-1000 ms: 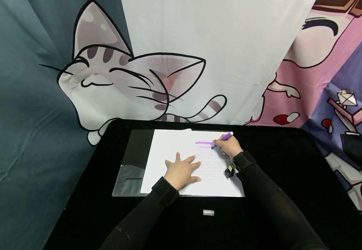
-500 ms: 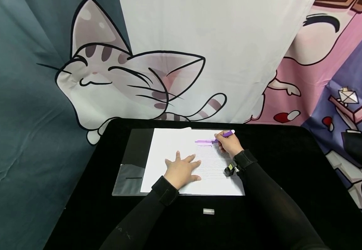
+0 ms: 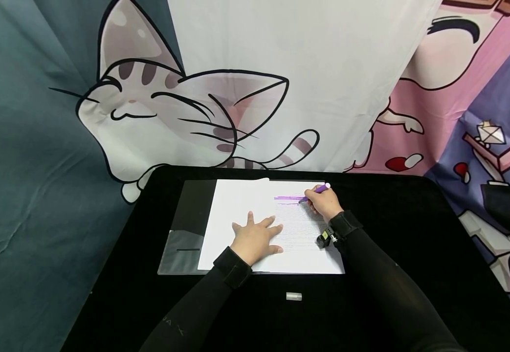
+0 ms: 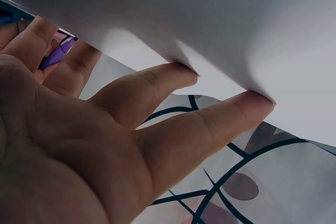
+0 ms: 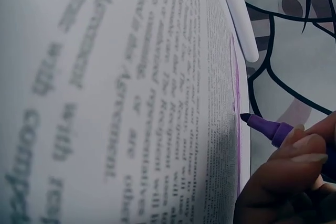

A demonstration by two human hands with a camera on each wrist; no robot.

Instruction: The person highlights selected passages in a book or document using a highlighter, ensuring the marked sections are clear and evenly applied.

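Note:
In the head view my right hand (image 3: 323, 202) pinches a purple highlighter (image 3: 322, 188) with a white end, tilted over the printed right page (image 3: 299, 230). Its dark tip is close to the purple marks (image 3: 289, 198) along the top lines of text. The right wrist view shows the highlighter (image 5: 268, 128) between fingertips, with the tip right at a purple line (image 5: 238, 77). My left hand (image 3: 255, 240) lies with fingers spread across the blank left page (image 3: 228, 220) and the edge of the text. The left wrist view shows its fingertips (image 4: 257, 100) against the white paper (image 4: 294, 66).
The pages lie in a folder with a dark, clear-pocketed left cover (image 3: 193, 205) on a black table (image 3: 395, 215). A small whitish cylinder (image 3: 294, 296) lies in front of the folder. A cartoon cat curtain (image 3: 246, 44) hangs behind.
The highlighter's tip has gone from the second line up to the upper mark, then slightly back down. The left hand stays in place on the pages. The head view has tilted slightly.

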